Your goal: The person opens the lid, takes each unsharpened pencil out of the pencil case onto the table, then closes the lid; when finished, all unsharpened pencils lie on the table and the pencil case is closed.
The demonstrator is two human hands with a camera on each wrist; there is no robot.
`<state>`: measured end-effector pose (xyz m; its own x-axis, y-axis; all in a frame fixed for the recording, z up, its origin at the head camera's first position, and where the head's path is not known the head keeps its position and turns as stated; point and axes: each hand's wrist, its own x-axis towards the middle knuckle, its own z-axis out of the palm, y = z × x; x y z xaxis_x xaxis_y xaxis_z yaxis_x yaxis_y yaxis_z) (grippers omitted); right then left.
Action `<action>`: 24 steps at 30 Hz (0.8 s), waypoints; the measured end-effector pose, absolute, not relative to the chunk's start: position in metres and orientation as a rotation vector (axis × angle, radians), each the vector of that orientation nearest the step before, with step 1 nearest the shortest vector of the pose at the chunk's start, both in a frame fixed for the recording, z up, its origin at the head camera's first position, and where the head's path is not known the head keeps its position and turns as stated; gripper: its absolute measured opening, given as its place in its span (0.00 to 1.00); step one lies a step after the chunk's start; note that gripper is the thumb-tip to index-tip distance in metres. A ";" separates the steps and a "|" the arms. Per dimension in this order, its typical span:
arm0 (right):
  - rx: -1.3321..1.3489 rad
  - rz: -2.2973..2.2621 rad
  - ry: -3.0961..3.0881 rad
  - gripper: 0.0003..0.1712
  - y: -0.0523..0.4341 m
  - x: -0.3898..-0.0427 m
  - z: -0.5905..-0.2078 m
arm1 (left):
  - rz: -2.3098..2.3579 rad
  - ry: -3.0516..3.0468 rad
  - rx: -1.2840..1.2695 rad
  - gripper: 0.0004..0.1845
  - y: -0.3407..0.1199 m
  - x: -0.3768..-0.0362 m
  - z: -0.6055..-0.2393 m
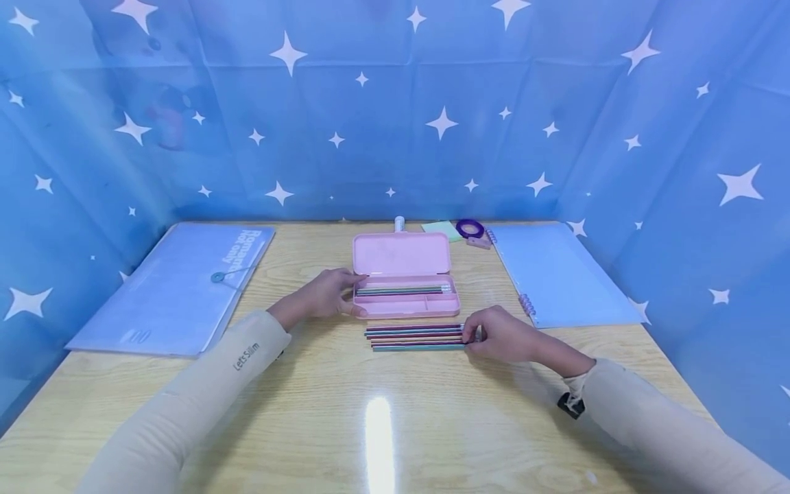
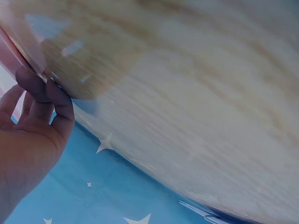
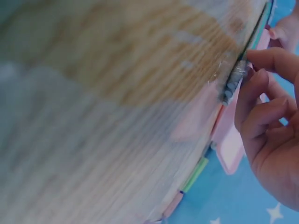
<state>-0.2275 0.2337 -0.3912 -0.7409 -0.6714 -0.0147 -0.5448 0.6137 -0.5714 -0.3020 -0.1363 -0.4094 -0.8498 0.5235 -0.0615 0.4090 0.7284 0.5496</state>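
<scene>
Right hand (image 1: 503,335): fingers curled round the right ends of the loose pencils (image 1: 413,337); how firm the pinch is, I cannot tell
Loose pencils: a row flat on the table (image 1: 308,412), reaching left from the right grip, just in front of the case (image 1: 390,305)
Left hand (image 1: 330,293): grips the case at its left side, thumb at the near corner
Pinch: probably best made low and across the whole row, since thin shafts could roll or fan out; squeezing in from both outer pencils should hold them parallel
Steadying: a light, firm left grip seems wise, as a slim case could skid if knocked
Case: open, touching the left grip, beyond and left of the right one
Lid (image 1: 401,254): tipped back on the case's far side
Tray pencils (image 1: 401,291): several along the case's rear, right of the left grip
Compartment (image 1: 441,304): small, at the case's end nearer the right grip
</scene>
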 end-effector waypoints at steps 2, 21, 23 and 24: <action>-1.003 -0.802 2.618 0.07 0.232 -0.228 -0.391 | 0.784 2.729 0.755 0.51 -0.136 -0.302 -0.409; -0.974 -0.814 2.637 0.04 0.223 -0.260 -0.375 | 0.802 2.719 0.710 0.51 -0.135 -0.302 -0.409; -0.959 -0.852 2.661 0.05 0.219 -0.272 -0.376 | 0.801 2.719 0.716 0.51 -0.135 -0.302 -0.410; -0.953 -0.866 2.675 0.05 0.218 -0.278 -0.377 | 0.797 2.720 0.726 0.51 -0.135 -0.302 -0.410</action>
